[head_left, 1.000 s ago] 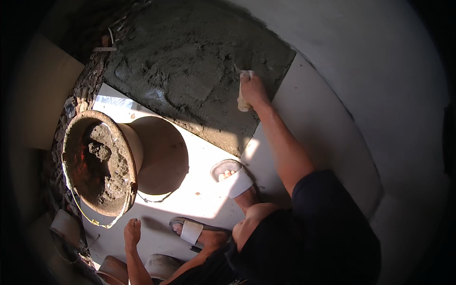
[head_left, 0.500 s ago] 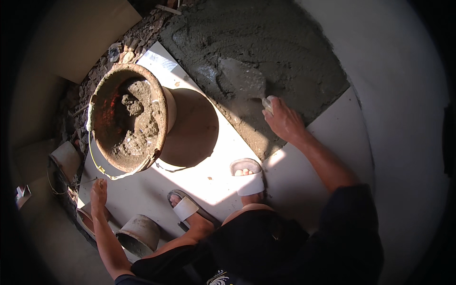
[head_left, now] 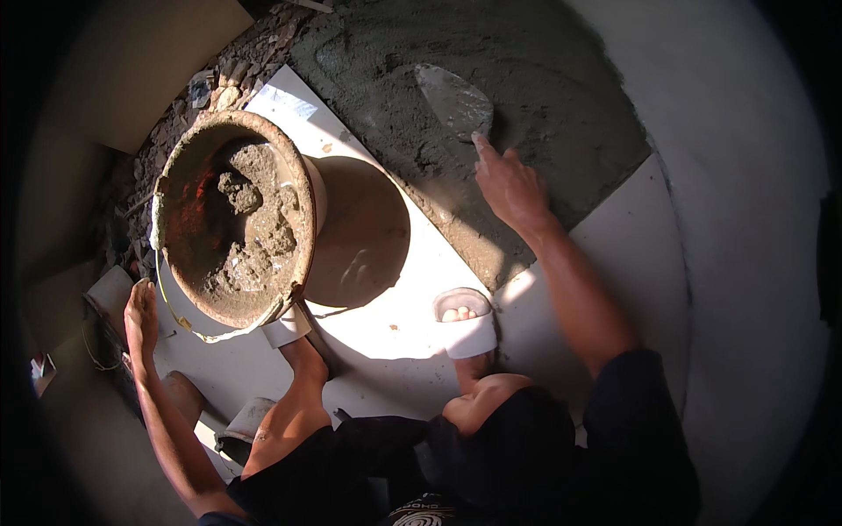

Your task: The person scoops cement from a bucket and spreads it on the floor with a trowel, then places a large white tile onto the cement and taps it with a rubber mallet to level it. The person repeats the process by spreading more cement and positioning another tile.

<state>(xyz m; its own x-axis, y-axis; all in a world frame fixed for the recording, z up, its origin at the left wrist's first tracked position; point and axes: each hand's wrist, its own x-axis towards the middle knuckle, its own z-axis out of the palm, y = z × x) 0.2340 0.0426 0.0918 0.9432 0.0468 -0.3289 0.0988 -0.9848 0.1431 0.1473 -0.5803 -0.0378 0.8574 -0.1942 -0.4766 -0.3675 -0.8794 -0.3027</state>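
Observation:
My right hand (head_left: 511,188) is wrapped round the handle of a pointed trowel (head_left: 456,101), its index finger stretched along toward the blade. The blade lies over a bed of wet grey mortar (head_left: 544,114), bounded by pale tiles. At the left, my left hand (head_left: 140,320) holds nothing, fingers stretched out and thumb apart, just beside a large bucket. That bucket (head_left: 310,232) has a crusted rim and a wire handle, and lumpy mortar (head_left: 250,223) fills part of it. It stands on a pale tile (head_left: 377,337).
Broken rubble (head_left: 232,70) runs along the far left edge of the tile. Small buckets stand at the lower left, one (head_left: 250,421) by my left leg and another (head_left: 111,289) behind my left hand. My sandalled right foot (head_left: 460,320) stands near the mortar edge.
The trowel and my right hand have moved slightly away from me over the mortar. My left hand has shifted left and forward, and my left foot has stepped up beside the large bucket.

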